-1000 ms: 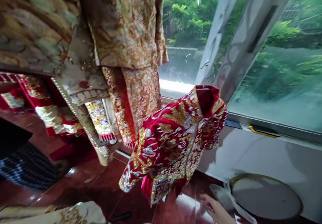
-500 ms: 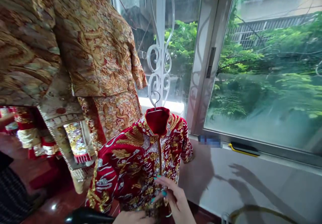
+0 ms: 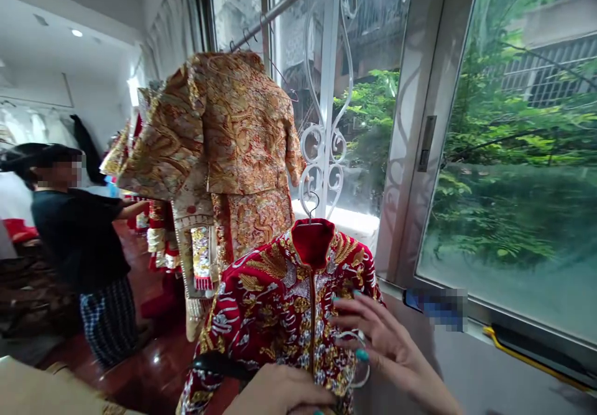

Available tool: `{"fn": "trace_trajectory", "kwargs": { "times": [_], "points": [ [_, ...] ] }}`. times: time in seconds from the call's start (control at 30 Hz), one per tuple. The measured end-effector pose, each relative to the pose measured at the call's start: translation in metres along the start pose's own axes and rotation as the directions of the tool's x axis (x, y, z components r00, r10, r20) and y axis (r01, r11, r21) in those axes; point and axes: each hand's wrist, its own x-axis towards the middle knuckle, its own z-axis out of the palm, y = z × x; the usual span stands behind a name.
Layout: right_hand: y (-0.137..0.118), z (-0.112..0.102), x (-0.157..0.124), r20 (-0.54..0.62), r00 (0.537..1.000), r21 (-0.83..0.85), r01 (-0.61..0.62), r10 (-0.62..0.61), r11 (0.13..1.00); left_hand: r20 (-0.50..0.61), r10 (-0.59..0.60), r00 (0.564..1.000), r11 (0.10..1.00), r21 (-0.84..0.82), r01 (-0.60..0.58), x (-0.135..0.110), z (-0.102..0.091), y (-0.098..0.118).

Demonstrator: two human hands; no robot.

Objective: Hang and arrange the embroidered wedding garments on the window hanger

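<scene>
A red jacket (image 3: pixel 275 303) with gold and silver embroidery hangs on a wire hanger (image 3: pixel 313 209) in front of me. At the bottom of the view my left hand (image 3: pixel 284 390) is closed around a black handle-like thing (image 3: pixel 221 366); its far part is hidden by the hand. My right hand (image 3: pixel 387 340) is open, fingers spread, over the right front of the jacket; I cannot tell whether the fingertips touch the cloth. A thin white loop (image 3: pixel 365 374) shows beside the right fingers.
Gold brocade garments (image 3: pixel 247 129) hang from a metal rail (image 3: pixel 284 7) behind the jacket. A person (image 3: pixel 79 228) in black stands at the left, arms toward the hanging clothes. A window (image 3: pixel 513 203) fills the right, with a yellow-and-black object (image 3: pixel 536 353) on the sill.
My view has swung left and up, bringing the person and the rail into sight. My right hand has risen along the jacket front and its fingers have spread. The left hand keeps the black handle.
</scene>
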Motion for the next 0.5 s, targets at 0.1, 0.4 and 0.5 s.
{"fn": "trace_trajectory", "kwargs": {
  "times": [0.1,0.4,0.5],
  "points": [
    [-0.011,-0.001,0.013,-0.102,0.989,-0.152,-0.123,0.108,0.981,-0.092,-0.089,0.992,0.978,0.18,0.105,0.0,-0.012,0.005],
    [-0.018,0.006,0.036,-0.083,0.988,-0.253,-0.145,0.128,0.957,-0.201,-0.112,0.973,0.976,0.162,0.145,0.011,-0.018,0.008],
    [-0.024,-0.004,0.025,-0.175,0.976,-0.539,-0.206,0.13,0.817,-0.329,-0.135,0.934,0.987,0.036,0.155,0.013,-0.029,0.002]
  ]
}}
